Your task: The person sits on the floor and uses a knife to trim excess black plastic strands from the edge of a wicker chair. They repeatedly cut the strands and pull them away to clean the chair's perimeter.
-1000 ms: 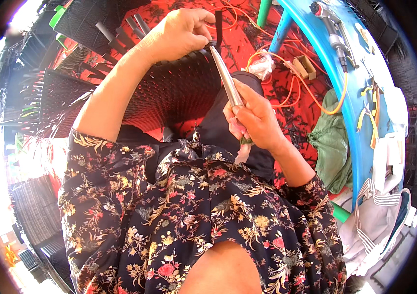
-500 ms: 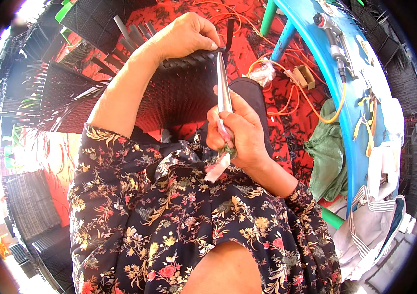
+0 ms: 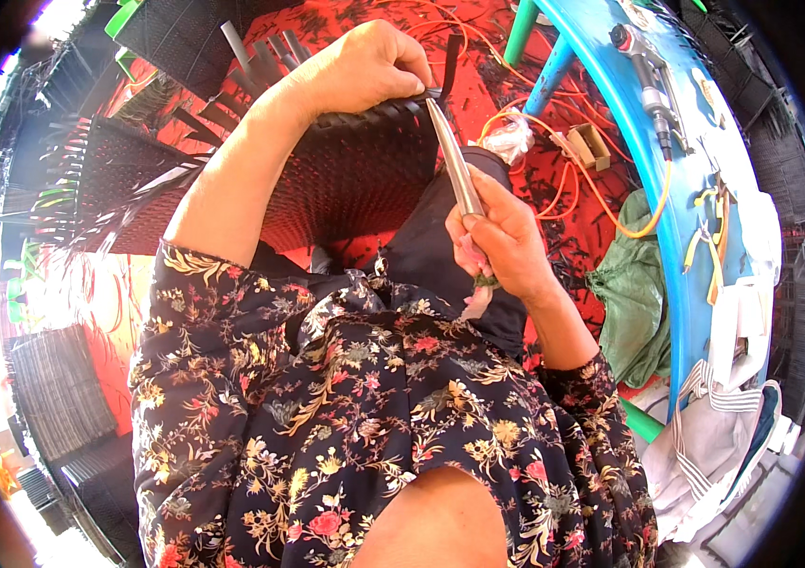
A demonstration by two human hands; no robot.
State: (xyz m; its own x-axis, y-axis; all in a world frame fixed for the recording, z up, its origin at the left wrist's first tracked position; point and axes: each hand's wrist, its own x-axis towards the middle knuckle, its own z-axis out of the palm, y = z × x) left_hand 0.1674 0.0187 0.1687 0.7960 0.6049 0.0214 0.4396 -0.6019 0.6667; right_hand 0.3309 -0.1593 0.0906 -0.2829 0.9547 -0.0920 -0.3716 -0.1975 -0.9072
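A black woven piece (image 3: 355, 175), made of flat strips with loose ends along its left side, stands in front of my lap. At its upper right corner my left hand (image 3: 369, 66) pinches a black strip (image 3: 451, 68), whose free end sticks up past my fingers. My right hand (image 3: 507, 241) is wrapped round a tapered metal spike (image 3: 455, 161) with pinkish cloth about its handle. The spike slants up to the left, and its point meets the woven edge beside my left fingertips. Whether the point passes under a strip cannot be made out.
To the right a blue table (image 3: 644, 142) carries an air tool (image 3: 649, 90) and yellow-handled pliers (image 3: 703, 248). An orange hose (image 3: 601, 204) loops down to the red floor, strewn with black scraps. Nearby lie a small cardboard box (image 3: 590, 149) and a green sack (image 3: 632, 308).
My right hand has moved right and slightly up, tilting the spike from nearly upright to a leftward slant. My left hand keeps its pinch at almost the same spot.
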